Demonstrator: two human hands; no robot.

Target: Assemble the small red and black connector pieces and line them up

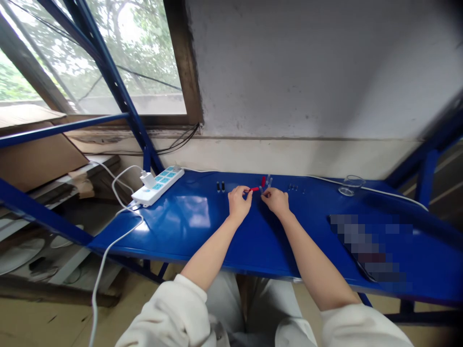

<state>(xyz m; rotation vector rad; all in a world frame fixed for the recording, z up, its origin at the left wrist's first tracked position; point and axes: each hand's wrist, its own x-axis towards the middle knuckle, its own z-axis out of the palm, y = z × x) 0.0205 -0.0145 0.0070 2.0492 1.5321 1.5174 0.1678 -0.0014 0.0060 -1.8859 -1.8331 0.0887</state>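
My left hand (239, 202) pinches a small red cylinder (255, 189) between thumb and fingertips. Close beside it, my right hand (277, 200) is closed on a small clear tube (261, 190). The red cylinder and the tube nearly meet end to end; I cannot tell whether they touch. Just beyond my hands stands another red cylinder (263, 181), with a couple of clear tubes (269, 181) beside it. Left of my left hand, two small black-and-clear tubes (220, 186) stand side by side. Several tiny clear pieces (293, 187) lie to the right of my right hand.
A white power strip (159, 185) with a plugged-in adapter and cable sits at the blue table's (173, 231) left end. At the back right is a clear round container (347, 191) by a white cable. A blurred-out dark flat object (361, 246) lies on the right.
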